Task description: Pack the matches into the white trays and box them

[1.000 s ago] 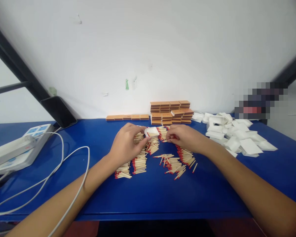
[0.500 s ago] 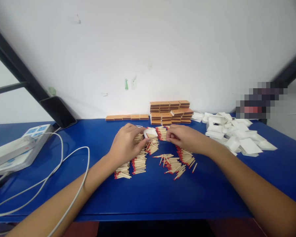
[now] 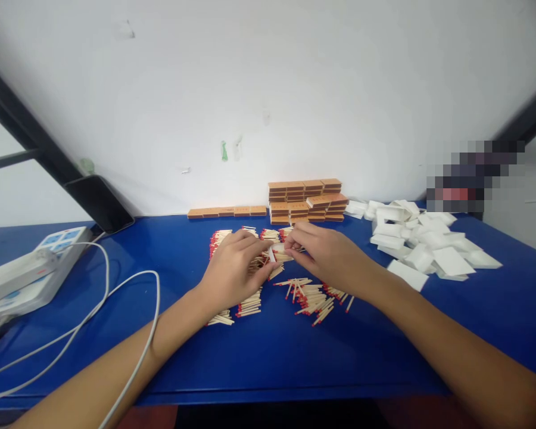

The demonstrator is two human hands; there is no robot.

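Observation:
My left hand (image 3: 234, 262) grips a small white matchbox tray (image 3: 272, 254) between thumb and fingers, above the table. Pale matches (image 3: 283, 255) lie at the tray's open side. Pinched closed on matches, my right hand (image 3: 328, 253) meets the tray from the right; its fingers hide part of them. Rows of red-tipped matches (image 3: 249, 305) lie under and around my left hand. A looser heap of matches (image 3: 311, 298) is spread in front of my right hand.
Orange-brown matchboxes (image 3: 304, 193) are stacked against the wall, with a low row of matchboxes (image 3: 226, 211) to their left. White trays (image 3: 433, 241) are piled at the right. A power strip (image 3: 67, 256) and a white cable (image 3: 154, 286) occupy the left side.
My right hand has moved left from the match rows to the tray. The tray has come slightly nearer and right in my left hand, and matches now show at it.

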